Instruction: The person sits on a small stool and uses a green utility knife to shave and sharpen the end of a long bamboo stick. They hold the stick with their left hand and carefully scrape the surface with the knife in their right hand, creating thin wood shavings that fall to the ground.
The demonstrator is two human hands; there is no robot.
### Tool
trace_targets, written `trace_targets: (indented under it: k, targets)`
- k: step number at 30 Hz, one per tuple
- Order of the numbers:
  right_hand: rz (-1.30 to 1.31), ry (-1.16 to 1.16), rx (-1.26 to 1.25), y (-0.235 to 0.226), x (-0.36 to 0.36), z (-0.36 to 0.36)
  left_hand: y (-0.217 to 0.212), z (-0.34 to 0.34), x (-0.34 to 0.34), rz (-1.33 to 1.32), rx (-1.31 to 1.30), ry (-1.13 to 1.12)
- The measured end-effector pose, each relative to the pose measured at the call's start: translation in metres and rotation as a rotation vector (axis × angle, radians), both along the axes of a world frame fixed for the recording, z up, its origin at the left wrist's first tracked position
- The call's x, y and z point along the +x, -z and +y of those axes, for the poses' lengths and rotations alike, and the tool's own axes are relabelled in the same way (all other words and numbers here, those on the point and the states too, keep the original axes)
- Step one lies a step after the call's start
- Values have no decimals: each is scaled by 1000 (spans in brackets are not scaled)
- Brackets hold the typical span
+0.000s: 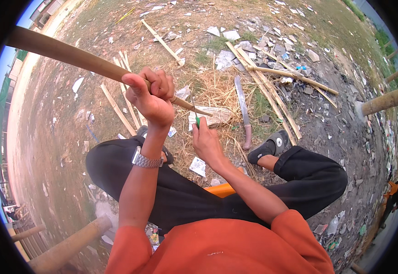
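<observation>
A long bamboo pole (71, 54) slants from the upper left down toward the middle, its tip over a weathered wooden block (221, 116). My left hand (152, 98) has its fingers wrapped round the pole, with the thumb sticking up. In my right hand (208, 145) is a small knife with a green handle (197, 121); its thin blade meets the pole near the tip. Whether the blade has cut in, I cannot tell. A machete (242, 102) with a brownish handle lies on the ground right of the block.
Split bamboo strips (267, 93) lie at the right, with a thin pole (295, 75) across them. More strips (118, 109) lie at the left. Straw shavings (212, 89) surround the block. My bent knees flank the work, over an orange seat (220, 190). Thick bamboo posts (386, 101) stand at the sides.
</observation>
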State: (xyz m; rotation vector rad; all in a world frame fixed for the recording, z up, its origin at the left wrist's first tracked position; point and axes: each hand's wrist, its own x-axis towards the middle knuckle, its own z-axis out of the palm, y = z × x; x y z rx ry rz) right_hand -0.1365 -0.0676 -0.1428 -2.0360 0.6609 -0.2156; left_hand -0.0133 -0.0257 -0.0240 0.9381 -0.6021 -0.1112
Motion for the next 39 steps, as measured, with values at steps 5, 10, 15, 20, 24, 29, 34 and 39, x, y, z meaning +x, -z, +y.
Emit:
trace_targets:
  k: [5,10,15,20,24,29,34,39]
  targets:
    - [74,-56,10,-6,0,-9,1,2,0,-12,3,-5]
    - [130,-1,-1,22,-8,-3,-1,1,3,-3,-2,-30]
    - [20,-8,80,5,0,-9,-3,-4,2,-10,15,-47]
    - [94,-11,-51,49,-7,-20,-2,0,7,-14,2,-41]
    - [38,7,37,17,0,-10,-1,-5,-2,-31,17,-2]
    - [113,62,-9,81,-15,-19,2,-5,-2,-20,17,30]
    - [14,81,90,49,-1,-8,-1,-5,-4,-34,41,10]
    - [86,47,69,57,-2,-15,-1,-3,-1,-4,43,5]
